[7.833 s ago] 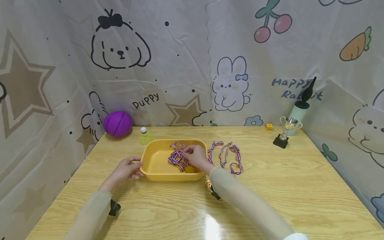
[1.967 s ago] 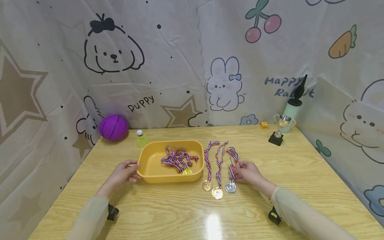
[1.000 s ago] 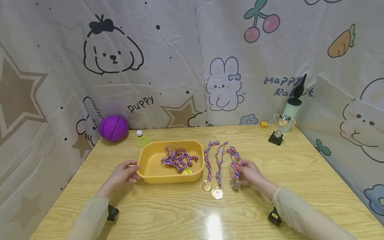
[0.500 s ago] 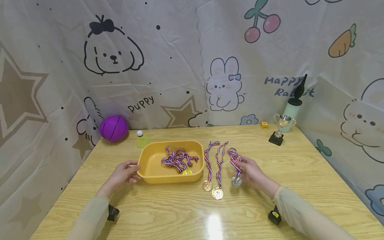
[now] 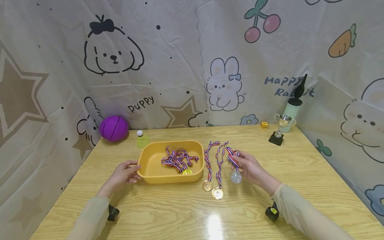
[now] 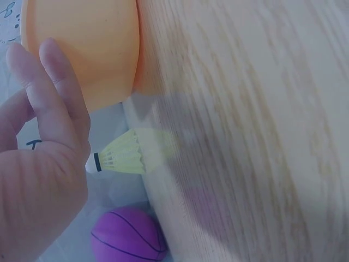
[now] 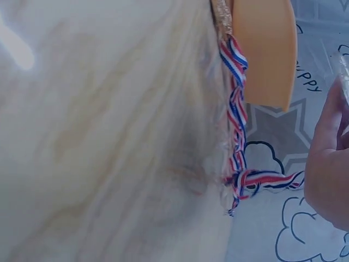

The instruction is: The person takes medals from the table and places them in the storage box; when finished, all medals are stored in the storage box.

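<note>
My left hand (image 5: 124, 173) holds the left end of a yellow plastic basin (image 5: 162, 179), thumb at the rim and fingers along the outer wall. Tangled striped ribbons (image 5: 177, 160) and a gold medal (image 5: 187, 172) lie inside it. My right hand (image 5: 253, 168) pinches the bunched ribbon of a silver medal (image 5: 236, 177); the disc hangs below the fingers. Left of that hand lie a bronze-coloured medal (image 5: 207, 185) and a gold-coloured medal (image 5: 217, 193), ribbons stretched away from me. In the right wrist view, the hand (image 7: 330, 169) is partly cut off, with a ribbon (image 7: 270, 179) beside it.
A purple ball (image 5: 114, 128) and a yellow shuttlecock (image 5: 142, 140) stand at the back left. Farther right are a yellow cube (image 5: 264, 125), a trophy cup (image 5: 280, 128) and a pale green pump (image 5: 292, 108). A printed cloth (image 5: 180, 83) hangs behind the table (image 5: 168, 210).
Earlier my right hand was in the basin; then it took the silver medal's ribbon on the table. The medal has since risen slightly and moved back, its ribbon more gathered. The left hand stays at the basin.
</note>
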